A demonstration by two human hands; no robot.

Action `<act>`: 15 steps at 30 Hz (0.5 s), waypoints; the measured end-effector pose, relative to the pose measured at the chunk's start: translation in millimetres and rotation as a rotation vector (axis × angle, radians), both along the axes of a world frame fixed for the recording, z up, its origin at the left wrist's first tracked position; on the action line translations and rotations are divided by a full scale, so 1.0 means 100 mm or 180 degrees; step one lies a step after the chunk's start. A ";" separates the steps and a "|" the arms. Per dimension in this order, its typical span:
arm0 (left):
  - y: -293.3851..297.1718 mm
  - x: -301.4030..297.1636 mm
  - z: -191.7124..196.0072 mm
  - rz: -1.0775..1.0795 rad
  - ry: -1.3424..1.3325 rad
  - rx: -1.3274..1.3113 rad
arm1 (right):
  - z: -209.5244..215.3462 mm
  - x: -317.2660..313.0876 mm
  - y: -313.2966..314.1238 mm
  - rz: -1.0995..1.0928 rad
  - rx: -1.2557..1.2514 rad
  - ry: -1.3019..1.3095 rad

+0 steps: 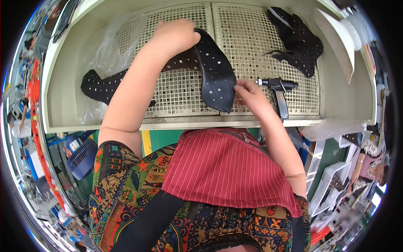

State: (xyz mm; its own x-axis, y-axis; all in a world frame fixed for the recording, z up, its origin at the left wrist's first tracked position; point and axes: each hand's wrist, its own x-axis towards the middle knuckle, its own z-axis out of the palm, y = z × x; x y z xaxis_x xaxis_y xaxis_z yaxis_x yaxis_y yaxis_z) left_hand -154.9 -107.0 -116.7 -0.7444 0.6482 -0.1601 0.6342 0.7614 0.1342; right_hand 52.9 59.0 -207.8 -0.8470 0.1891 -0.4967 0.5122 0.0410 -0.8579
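My left hand [178, 35] is closed on the upper edge of a black studded leather-like piece [217, 77], which hangs curved with rows of small silver studs on it. At the piece's right edge, my right hand [252, 94] pinches with thumb and fingers. Under my left forearm lies more black studded material [100, 87] with a brownish face; whether it joins the held piece I cannot tell. A black air gun [279, 87] with a silver nozzle rests just right of my right hand. Farther back right lies another black studded piece [298, 42], partly folded.
The pale bench tray [63, 75] has raised walls and a perforated grid floor [239, 42]. Clear plastic film [111, 52] lies at its left. A white round fixture [354, 31] juts over the right wall. Below stand a blue fan [82, 155] and a white crate [329, 187].
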 end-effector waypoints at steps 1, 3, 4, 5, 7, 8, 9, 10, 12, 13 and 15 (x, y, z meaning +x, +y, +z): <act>-0.03 0.00 -0.02 -0.0054 0.0071 0.0024 | 0.04 0.11 0.09 0.0309 0.1017 0.0666; -0.05 0.00 -0.02 -0.0023 -0.0033 -0.0007 | 0.13 0.39 0.35 0.0308 0.3059 0.0848; -0.07 -0.01 -0.03 0.0020 -0.0076 -0.0045 | 0.21 0.49 0.44 0.0081 0.3420 0.1116; -0.08 -0.04 -0.05 -0.0064 -0.0100 -0.0029 | 0.22 0.61 0.57 -0.0153 0.3774 0.1041; -0.08 -0.11 -0.07 -0.0199 -0.0132 -0.0004 | 0.27 0.82 0.84 -0.0182 0.4272 0.0552; -0.08 -0.17 -0.11 -0.0367 -0.0123 0.0027 | 0.24 0.89 0.89 -0.0171 0.4146 0.0248; -0.05 -0.20 -0.13 -0.0419 -0.0152 -0.0055 | 0.22 0.94 0.93 -0.0151 0.4018 -0.0044; -0.01 -0.22 -0.13 -0.0475 -0.0174 -0.0124 | 0.16 0.96 0.98 -0.0133 0.3461 -0.0208; 0.07 -0.20 -0.09 -0.0520 -0.0273 -0.0276 | 0.00 0.92 1.05 -0.0093 0.2330 -0.0492; 0.12 -0.17 -0.05 -0.0514 -0.0348 -0.0358 | -0.03 0.88 1.07 -0.0265 0.1929 -0.0594; 0.18 -0.16 -0.04 -0.0570 -0.0383 -0.0396 | -0.06 0.81 1.07 -0.0610 0.1111 -0.0788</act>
